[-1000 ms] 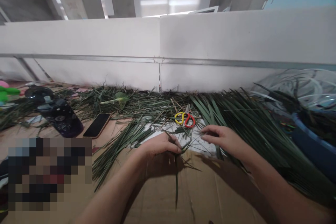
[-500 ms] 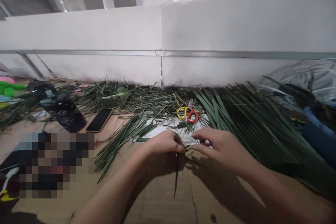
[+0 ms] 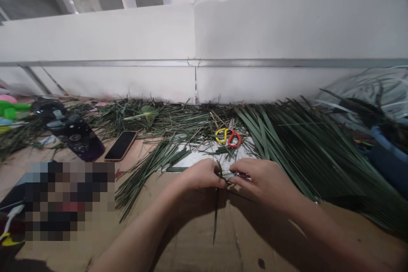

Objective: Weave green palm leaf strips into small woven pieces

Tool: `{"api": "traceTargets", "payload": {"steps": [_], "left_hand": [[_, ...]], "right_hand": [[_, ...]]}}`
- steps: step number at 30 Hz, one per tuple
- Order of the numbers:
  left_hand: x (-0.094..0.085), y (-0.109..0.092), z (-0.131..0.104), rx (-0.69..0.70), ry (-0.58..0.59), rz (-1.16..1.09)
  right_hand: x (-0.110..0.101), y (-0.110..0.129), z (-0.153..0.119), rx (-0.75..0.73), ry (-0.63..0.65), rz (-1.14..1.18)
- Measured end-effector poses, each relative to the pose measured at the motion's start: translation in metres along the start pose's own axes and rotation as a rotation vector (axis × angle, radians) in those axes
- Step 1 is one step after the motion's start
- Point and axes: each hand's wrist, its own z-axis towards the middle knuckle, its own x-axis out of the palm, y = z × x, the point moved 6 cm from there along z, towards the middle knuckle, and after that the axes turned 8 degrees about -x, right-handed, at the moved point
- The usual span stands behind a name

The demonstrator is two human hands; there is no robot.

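Note:
My left hand (image 3: 204, 174) is closed in a pinch on narrow green leaf strips (image 3: 216, 219); one strip hangs down below the fingers and another sticks out to the right. Close beside it, my right hand (image 3: 264, 180) pinches the strips from the other side, thumb and index finger meeting near the left fingertips. A small dark piece shows between the right fingers, too hidden to name. Just beyond the hands lie scissors (image 3: 234, 138) with one yellow and one red handle loop, blades pointing away.
A sheaf of long green leaves (image 3: 287, 144) spreads on the right beside a blue bucket (image 3: 387, 165). Cut strips (image 3: 143, 174) lie left of the hands. Farther left are a phone (image 3: 121, 145) and a dark bottle (image 3: 76, 136). Cardboard (image 3: 197, 242) covers the near surface.
The right hand has shifted slightly left, closer to the left hand. The hanging strip has moved a little down and right. Both hands keep their pinch.

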Motion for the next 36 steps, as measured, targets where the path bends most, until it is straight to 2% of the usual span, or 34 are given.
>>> {"api": "traceTargets", "payload": {"steps": [4,9,13,17,20,22,25,31,36], "left_hand": [[0.002,0.000,0.001,0.018,0.008,0.063],[0.000,-0.001,0.001,0.027,0.052,0.012],[-0.008,0.002,0.004,0.054,0.033,-0.303],[-0.023,0.008,0.011,0.091,-0.154,-0.711],[-0.028,0.012,0.014,0.082,-0.225,-0.968],[-0.030,0.012,0.013,0.085,-0.246,-1.071],[-0.033,0.008,0.009,0.126,-0.250,-1.143],[-0.035,0.002,0.002,0.176,-0.256,-1.217],[-0.031,-0.001,0.003,0.171,-0.236,-1.176]], "right_hand": [[0.000,0.000,0.001,0.007,-0.010,0.012],[-0.005,-0.004,-0.001,0.079,-0.078,0.127],[-0.020,-0.019,-0.006,0.192,-0.274,0.366],[-0.031,-0.041,-0.016,0.346,-0.514,0.563],[-0.028,-0.052,-0.018,0.421,-0.606,0.709],[-0.024,-0.055,-0.016,0.441,-0.624,0.810],[-0.017,-0.054,-0.009,0.465,-0.571,0.927],[0.009,-0.056,-0.001,0.557,-0.448,1.076],[0.019,-0.056,0.001,0.529,-0.463,1.170]]}}
